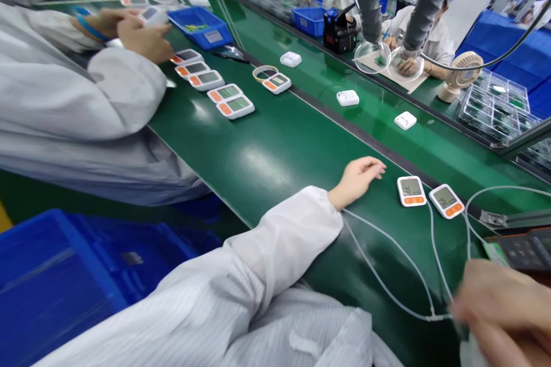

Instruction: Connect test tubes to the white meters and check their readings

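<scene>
My left hand (pixel 358 182) rests on the green bench, fingers loosely stretched out and nothing in them. Just right of it stand two white monitors with orange buttons, the nearer one (pixel 411 191) and the farther one (pixel 446 201), both with digits on their grey screens. Thin clear tubing (pixel 400 239) runs from the monitors and from beneath my left wrist to a small joint (pixel 433 317). Beside that joint my right hand (pixel 503 309) is blurred at the lower right, its fingers curled in. The tube leads into it; what it grips is hidden.
Several similar monitors (pixel 236 105) lie farther left, near a co-worker's hands (pixel 144 37) and a blue bin (pixel 200 27). White units (pixel 348 97) lie on the green strip beyond the dark rail. A dark instrument (pixel 523 249) stands at right; a blue crate (pixel 55 281) is below left.
</scene>
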### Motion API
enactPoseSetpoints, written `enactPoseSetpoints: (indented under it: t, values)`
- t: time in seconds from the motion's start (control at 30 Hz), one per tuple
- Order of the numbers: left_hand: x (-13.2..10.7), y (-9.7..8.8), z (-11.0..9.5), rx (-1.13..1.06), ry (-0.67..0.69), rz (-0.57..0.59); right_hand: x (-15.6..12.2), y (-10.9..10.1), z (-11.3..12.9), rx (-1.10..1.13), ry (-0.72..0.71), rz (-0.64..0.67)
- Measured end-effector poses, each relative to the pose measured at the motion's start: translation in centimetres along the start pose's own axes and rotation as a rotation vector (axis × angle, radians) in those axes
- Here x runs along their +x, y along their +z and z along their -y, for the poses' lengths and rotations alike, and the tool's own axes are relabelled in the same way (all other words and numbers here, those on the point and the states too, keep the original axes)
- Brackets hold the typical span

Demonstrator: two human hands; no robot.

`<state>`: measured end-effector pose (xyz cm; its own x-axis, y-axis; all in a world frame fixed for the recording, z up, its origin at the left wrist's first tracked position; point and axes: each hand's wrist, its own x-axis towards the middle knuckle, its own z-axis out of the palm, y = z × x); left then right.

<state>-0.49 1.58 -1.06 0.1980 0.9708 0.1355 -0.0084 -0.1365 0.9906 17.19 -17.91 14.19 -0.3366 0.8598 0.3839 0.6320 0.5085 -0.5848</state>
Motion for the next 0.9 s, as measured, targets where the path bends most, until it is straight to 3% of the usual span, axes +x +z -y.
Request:
enactPoseSetpoints:
  t: [0.1, 0.2, 0.3, 0.57, 0.67, 0.9]
  values:
    - [1.4, -2.9, 1.5, 0.164, -0.003, -0.195, 2.0, 2.4, -0.1, -0.161, -0.021, -0.024]
    - [1.9, -4.7, 2.7, 0.299, 0.024, -0.283, 3.0, 5.3, -1.6, -0.269, 0.003, 0.213]
    - [1.4, -5.1, 2.9, 0.449, 0.072, -0.290, 3.3, 8.3, -3.6, -0.343, 0.067, 0.391]
    - [1.0, -4.5, 3.1, 0.682, 0.156, -0.206, 2.2, 16.6, -6.7, -0.432, 0.165, 0.264]
    - [1.2, -4.7, 3.3, 0.725, 0.160, -0.198, 1.9, 17.6, -6.9, -0.411, 0.141, 0.257]
    - [1.4, -4.0, 3.1, 0.871, 0.179, -0.155, 2.0, 17.4, -7.1, -0.408, 0.157, 0.244]
